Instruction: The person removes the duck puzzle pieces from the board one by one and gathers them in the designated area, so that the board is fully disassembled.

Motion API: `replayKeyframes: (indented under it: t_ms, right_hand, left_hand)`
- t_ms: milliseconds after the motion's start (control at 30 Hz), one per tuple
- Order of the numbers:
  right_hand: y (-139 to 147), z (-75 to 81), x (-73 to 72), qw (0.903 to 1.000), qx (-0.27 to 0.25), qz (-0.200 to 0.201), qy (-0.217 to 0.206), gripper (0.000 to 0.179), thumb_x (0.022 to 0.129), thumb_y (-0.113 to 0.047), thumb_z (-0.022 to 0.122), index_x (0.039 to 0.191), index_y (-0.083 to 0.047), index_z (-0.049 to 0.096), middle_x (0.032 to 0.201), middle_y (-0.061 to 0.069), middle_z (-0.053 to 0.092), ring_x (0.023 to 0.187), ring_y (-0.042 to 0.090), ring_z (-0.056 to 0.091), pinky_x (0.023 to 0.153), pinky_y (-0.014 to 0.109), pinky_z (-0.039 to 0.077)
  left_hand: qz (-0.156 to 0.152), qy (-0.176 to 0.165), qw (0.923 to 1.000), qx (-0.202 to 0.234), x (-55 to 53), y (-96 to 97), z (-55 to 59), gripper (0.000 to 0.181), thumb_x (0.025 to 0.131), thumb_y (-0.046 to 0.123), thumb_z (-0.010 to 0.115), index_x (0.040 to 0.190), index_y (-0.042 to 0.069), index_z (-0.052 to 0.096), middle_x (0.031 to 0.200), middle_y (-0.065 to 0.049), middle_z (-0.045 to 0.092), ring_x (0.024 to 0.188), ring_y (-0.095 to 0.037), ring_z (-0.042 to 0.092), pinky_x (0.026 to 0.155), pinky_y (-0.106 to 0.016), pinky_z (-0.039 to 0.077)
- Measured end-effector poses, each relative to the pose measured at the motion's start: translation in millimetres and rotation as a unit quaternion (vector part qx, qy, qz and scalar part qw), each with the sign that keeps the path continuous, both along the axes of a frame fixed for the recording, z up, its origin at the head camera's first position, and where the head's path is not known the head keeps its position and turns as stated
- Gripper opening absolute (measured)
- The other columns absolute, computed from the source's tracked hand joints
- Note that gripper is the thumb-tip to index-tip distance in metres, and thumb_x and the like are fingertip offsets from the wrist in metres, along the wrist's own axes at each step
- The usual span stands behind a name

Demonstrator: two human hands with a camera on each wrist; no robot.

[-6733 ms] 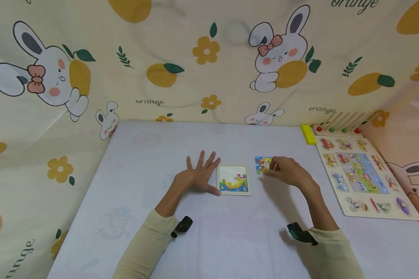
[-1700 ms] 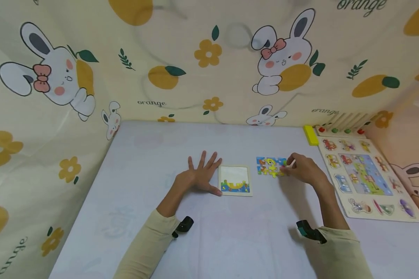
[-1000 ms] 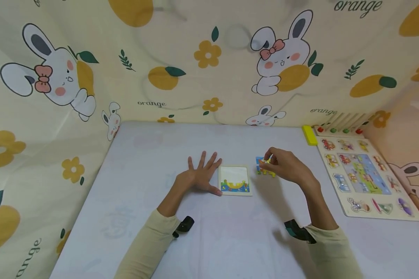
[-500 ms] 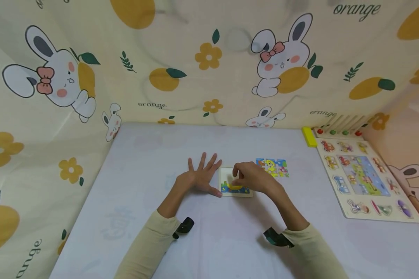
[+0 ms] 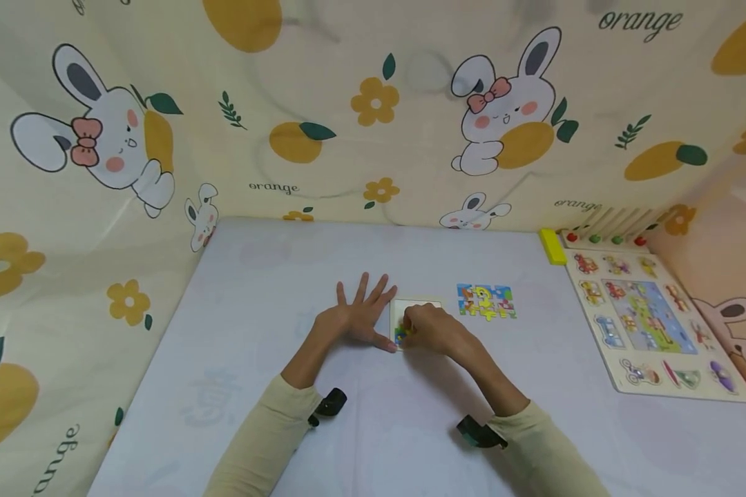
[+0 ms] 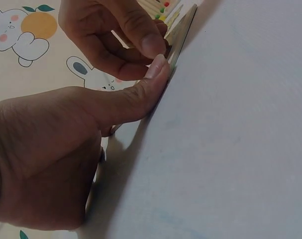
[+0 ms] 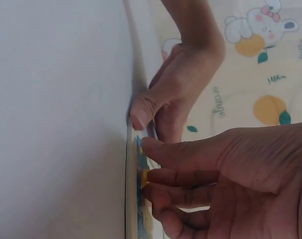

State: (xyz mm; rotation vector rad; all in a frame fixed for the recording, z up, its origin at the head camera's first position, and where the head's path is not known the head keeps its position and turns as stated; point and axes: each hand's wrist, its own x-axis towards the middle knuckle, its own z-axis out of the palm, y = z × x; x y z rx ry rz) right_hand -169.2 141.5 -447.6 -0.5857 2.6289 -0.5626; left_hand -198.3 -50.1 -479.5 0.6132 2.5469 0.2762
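Note:
A small square puzzle tray (image 5: 416, 301) with a pale rim lies mid-table, a few blue and yellow pieces in its near part. My left hand (image 5: 358, 319) lies with fingers spread at its left side, the thumb (image 6: 158, 69) pressing the rim's near corner. Bent over the tray, my right hand (image 5: 435, 329) has thumb and fingers on a puzzle piece (image 7: 145, 177) with yellow on it; it appears pinched, still at tray level. That hand hides most of the tray in the head view. To the right, a joined block of colourful puzzle pieces (image 5: 486, 301) lies on the table.
A large wooden picture board (image 5: 659, 324) lies at the table's right side. Behind it are a yellow block (image 5: 552, 247) and a rack of rods with red and green beads (image 5: 606, 239). Patterned cloth (image 5: 323, 83) hangs at the back.
The block at right has grown, while the tray holds fewer pieces than earlier. My right hand has moved left from the block down onto the tray. The left hand stays put.

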Motion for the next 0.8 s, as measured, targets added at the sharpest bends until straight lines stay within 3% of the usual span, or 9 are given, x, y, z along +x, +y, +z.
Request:
replayKeyframes:
  t_ms: [333, 500, 800]
  right_hand:
    - [-0.6, -1.3, 1.7, 0.9995, 0.031, -0.002, 0.011, 0.025, 0.088, -0.013, 0.084, 0.098, -0.005, 0.063, 0.085, 0.003, 0.063, 0.074, 0.017, 0.055, 0.065, 0.030, 0.044]
    - [-0.2, -1.6, 1.1, 0.9996, 0.026, -0.003, 0.007, 0.027, 0.087, -0.013, 0.084, 0.099, -0.005, 0.062, 0.085, 0.004, 0.064, 0.073, 0.016, 0.055, 0.064, 0.028, 0.043]
    - [1.6, -1.5, -0.6, 1.0000, 0.003, 0.002, 0.006, 0.029, 0.086, -0.010, 0.085, 0.102, -0.003, 0.061, 0.087, 0.005, 0.065, 0.075, 0.015, 0.055, 0.067, 0.027, 0.045]
  left_hand:
    - [0.000, 0.005, 1.0000, 0.008, -1.8, 0.8, -5.2, 0.124, 0.084, 0.068, 0.076, 0.170, 0.023, -0.002, 0.177, -0.003, -0.022, 0.162, -0.040, -0.025, 0.120, -0.081, -0.008]
    - [0.005, -0.002, 0.9999, 0.017, -3.7, 1.3, -9.4, 0.124, 0.084, 0.066, 0.077, 0.170, 0.023, -0.003, 0.176, -0.002, -0.024, 0.161, -0.039, -0.027, 0.119, -0.081, -0.010]
    - [-0.002, 0.014, 0.9999, -0.003, -2.1, 0.6, -5.2, 0.122, 0.085, 0.069, 0.074, 0.170, 0.024, -0.001, 0.177, -0.002, -0.021, 0.162, -0.040, -0.023, 0.121, -0.082, -0.005]
